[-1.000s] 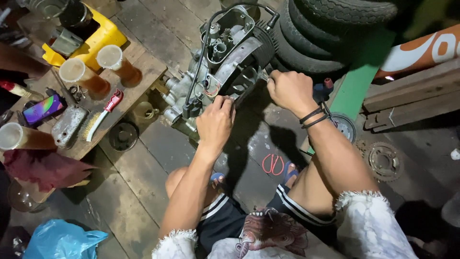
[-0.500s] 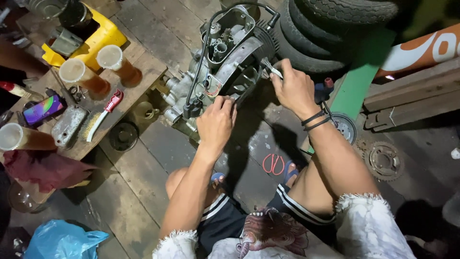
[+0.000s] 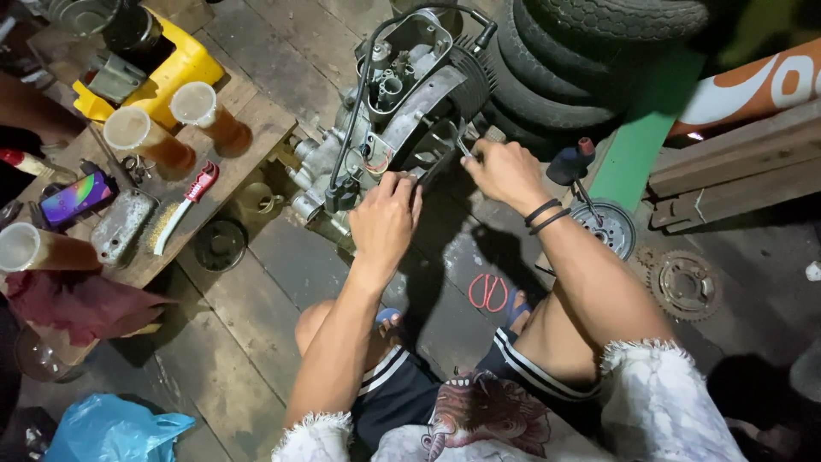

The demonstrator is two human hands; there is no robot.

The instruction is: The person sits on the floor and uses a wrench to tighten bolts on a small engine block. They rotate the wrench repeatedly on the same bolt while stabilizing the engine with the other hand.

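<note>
At frame centre, the left hand (image 3: 385, 218) is bracing the engine (image 3: 402, 111), fingers clamped on it, while the right hand (image 3: 505, 171) is gripping a thin tool (image 3: 460, 144) to work it.

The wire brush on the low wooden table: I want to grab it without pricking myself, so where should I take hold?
Grip the wire brush by its red handle at the upper end, coming from above. It lies flat, bristles toward the lower left, handle clear of the cups.

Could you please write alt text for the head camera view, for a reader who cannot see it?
Seen from above, a seated person's left hand rests on a small grey engine on the plank floor, while the right hand holds a thin metal tool against it. Stacked tyres lie behind; cups of brown drink stand on a low wooden table at left.
</note>
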